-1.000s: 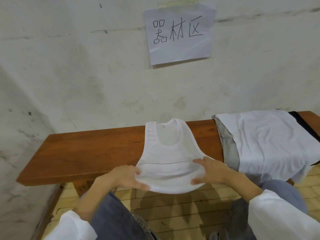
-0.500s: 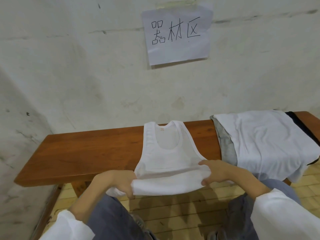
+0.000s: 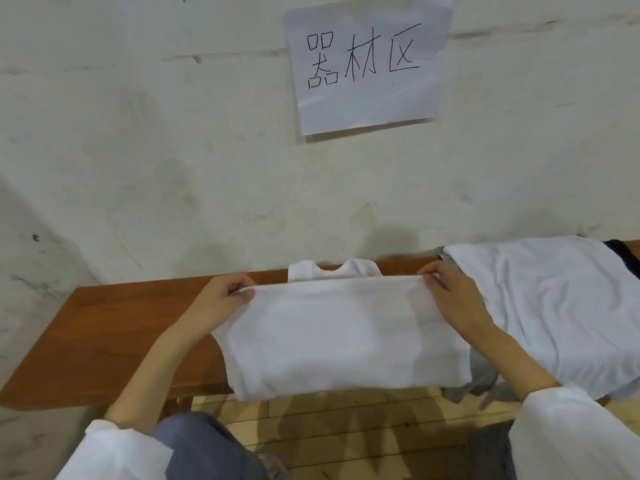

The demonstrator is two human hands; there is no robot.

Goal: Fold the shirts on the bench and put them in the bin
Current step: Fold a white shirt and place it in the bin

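A white tank top [image 3: 339, 334] lies on the wooden bench [image 3: 114, 327], its lower half doubled up over the chest so only the strap tops show at the back. My left hand [image 3: 221, 301] pinches the left corner of the raised hem. My right hand [image 3: 453, 299] pinches the right corner. The fold's lower edge hangs slightly past the bench's front edge. No bin is in view.
To the right on the bench lies a pile of shirts: a white one [image 3: 554, 306] on top, a grey one [image 3: 481, 379] beneath, a dark one [image 3: 623, 254] at the far edge. A paper sign [image 3: 367, 60] hangs on the wall behind. Wooden floor lies below.
Both hands have carried the tank top's hem from the bench's front edge up and away towards the straps, folding the shirt in half. The camera has come closer.
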